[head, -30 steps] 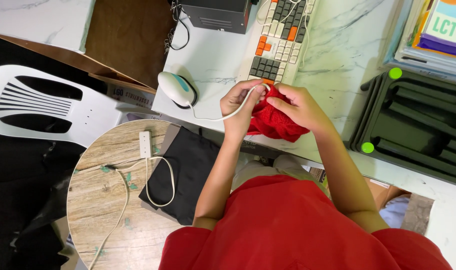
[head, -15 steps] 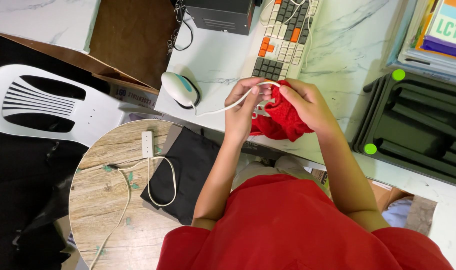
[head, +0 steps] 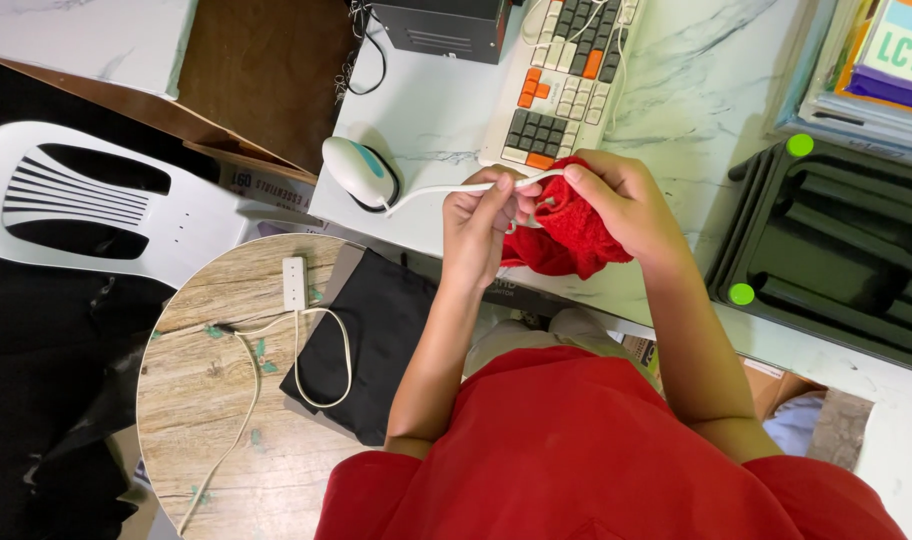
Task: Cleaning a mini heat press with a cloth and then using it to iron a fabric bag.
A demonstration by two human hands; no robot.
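My left hand [head: 481, 222] and my right hand [head: 624, 203] meet over a bunched piece of red knitted fabric [head: 568, 238], held above the near edge of the marble-patterned desk [head: 676, 110]. A thin white needle [head: 451, 189] runs from the fabric out to the left, pinched between the fingers of my left hand. My right hand wraps the right side of the fabric, its fingertips at the top edge. The needle's tip points toward a white and teal computer mouse [head: 356, 170].
A cream keyboard with orange and grey keys [head: 561, 85] lies behind my hands. A dark green tray [head: 836, 255] sits at right, books [head: 886, 60] behind it. A white plastic chair [head: 106, 200], a round wooden stool [head: 211, 400] with a power strip and a black cloth [head: 366, 340] stand at left.
Both hands with the red fabric have shifted slightly toward me and left of the keyboard's corner. The white needle now points lower, nearer the mouse.
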